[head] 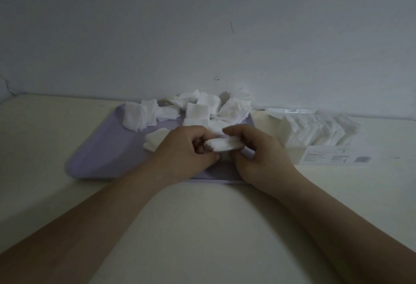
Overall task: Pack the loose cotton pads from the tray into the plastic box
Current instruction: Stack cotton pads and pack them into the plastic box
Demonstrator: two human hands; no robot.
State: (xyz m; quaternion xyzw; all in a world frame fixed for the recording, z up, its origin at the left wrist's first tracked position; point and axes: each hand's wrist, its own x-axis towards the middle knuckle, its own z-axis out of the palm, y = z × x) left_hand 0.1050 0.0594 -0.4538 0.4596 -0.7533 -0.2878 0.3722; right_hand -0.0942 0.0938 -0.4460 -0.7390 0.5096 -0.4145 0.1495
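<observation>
The pale tabletop (40, 139) ran back to a plain grey-white wall (202, 24); left of centre on it sat a lavender tray (108, 148), its near edge partly hidden behind the wrists; loose cotton pads (198, 109) lay heaped along the tray's far side, white squares overlapping, some tipped up on edge; a smaller clump of pads (155, 140) lay on the tray floor just beside the knuckles of the left grip (186, 151); that grip, a bare hand, was over the near right part of the tray with its fingers curled, pinching the left end of a stack of pads (225, 144); the stack lay roughly level between the two hands, above the tray, its layered edge facing the camera; the right grip (258, 151), also a bare hand, was closed on the stack's right end, fingers bent over the top and thumb beneath, so both grips were curled tight round the same stack; just beside the tray's right rim stood the clear plastic box (337, 157), open at the top; a row of packed pads (315, 130) stood on edge inside it, side by side along its length; a printed label with small text and square codes covered its near side; the light was dim, and the fingertips' fine detail could not be made out.
</observation>
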